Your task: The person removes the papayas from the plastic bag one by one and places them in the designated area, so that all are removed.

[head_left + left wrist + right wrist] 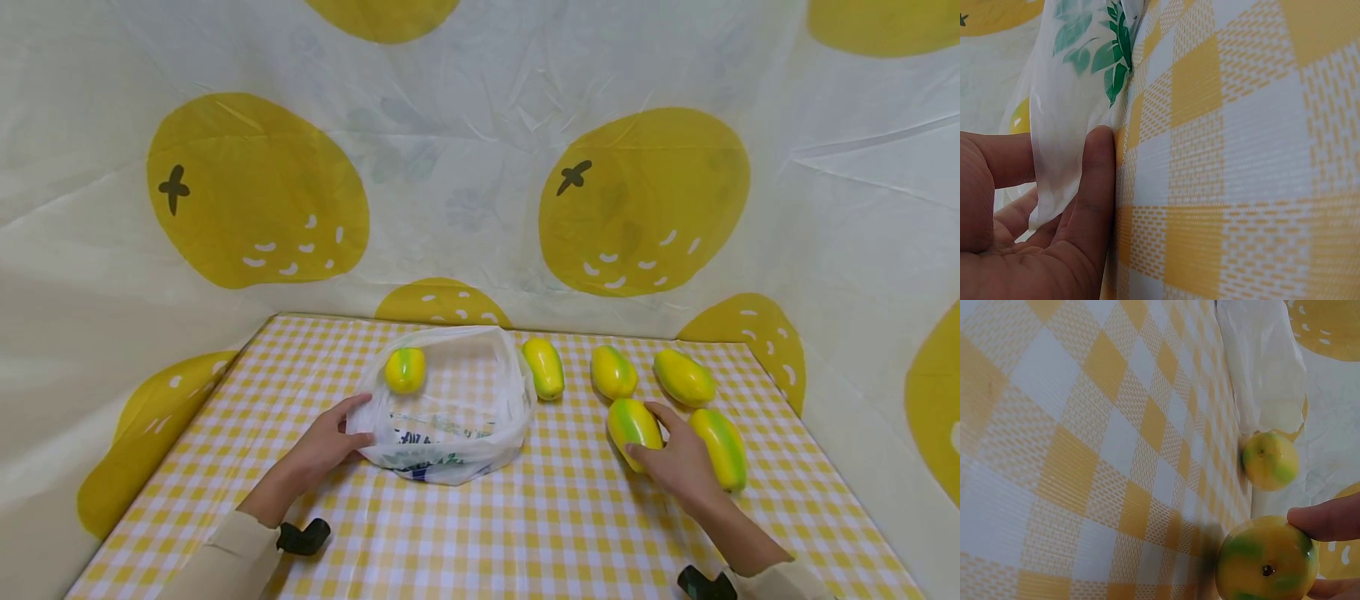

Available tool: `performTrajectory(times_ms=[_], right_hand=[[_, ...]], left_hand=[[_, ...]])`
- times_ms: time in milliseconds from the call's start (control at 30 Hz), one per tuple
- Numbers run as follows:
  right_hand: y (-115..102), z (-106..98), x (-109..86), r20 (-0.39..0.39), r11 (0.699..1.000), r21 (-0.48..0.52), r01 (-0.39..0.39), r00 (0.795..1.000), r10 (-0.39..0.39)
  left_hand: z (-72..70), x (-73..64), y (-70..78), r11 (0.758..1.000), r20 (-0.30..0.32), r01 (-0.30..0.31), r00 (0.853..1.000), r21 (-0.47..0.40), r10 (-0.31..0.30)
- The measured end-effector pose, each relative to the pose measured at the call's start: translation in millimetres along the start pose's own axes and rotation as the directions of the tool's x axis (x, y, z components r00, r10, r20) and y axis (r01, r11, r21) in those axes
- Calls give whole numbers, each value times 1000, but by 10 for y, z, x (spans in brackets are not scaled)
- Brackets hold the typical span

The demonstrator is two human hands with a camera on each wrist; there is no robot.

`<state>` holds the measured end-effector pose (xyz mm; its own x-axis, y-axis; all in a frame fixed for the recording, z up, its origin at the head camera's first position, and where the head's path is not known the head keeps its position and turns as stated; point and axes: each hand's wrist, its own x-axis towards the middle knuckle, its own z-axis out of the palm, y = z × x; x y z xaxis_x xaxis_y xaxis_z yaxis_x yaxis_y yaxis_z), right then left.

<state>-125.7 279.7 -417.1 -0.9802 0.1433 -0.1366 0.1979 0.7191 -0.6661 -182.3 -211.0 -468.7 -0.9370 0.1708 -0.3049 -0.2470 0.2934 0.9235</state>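
A thin white plastic bag [461, 460] with green leaf print stands with its mouth wide open. My left hand [324, 444] pinches its left side; in the left wrist view the film [1060, 137] runs between thumb and fingers. One yellow-green mango [405, 371] lies inside the bag. To the right, my right hand [684, 465] holds another mango [632, 429] between thumb and fingers. Its end with a small dark stem spot faces the right wrist camera, with a fingertip [1319, 519] on its side.
Beside the bag's right wall lies a mango [543, 368]. Two more, a mango [613, 372] and a mango [684, 377], lie behind my right hand, and a further mango [718, 450] lies right beside it. A checked cloth [555, 533] covers the table, with a fruit-print curtain [465, 167] behind.
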Motion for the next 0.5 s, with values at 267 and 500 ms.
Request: performTrajectory(times_ms=[267, 500], right_hand=[[9, 13, -6, -3, 1000, -13, 7, 1000, -7], [24, 36, 2, -1, 997, -74, 19, 1000, -20]], left_hand=[[2, -8, 9, 1000, 6, -2, 1000, -4, 2], [3, 3, -4, 1000, 2, 1, 1000, 2, -1]])
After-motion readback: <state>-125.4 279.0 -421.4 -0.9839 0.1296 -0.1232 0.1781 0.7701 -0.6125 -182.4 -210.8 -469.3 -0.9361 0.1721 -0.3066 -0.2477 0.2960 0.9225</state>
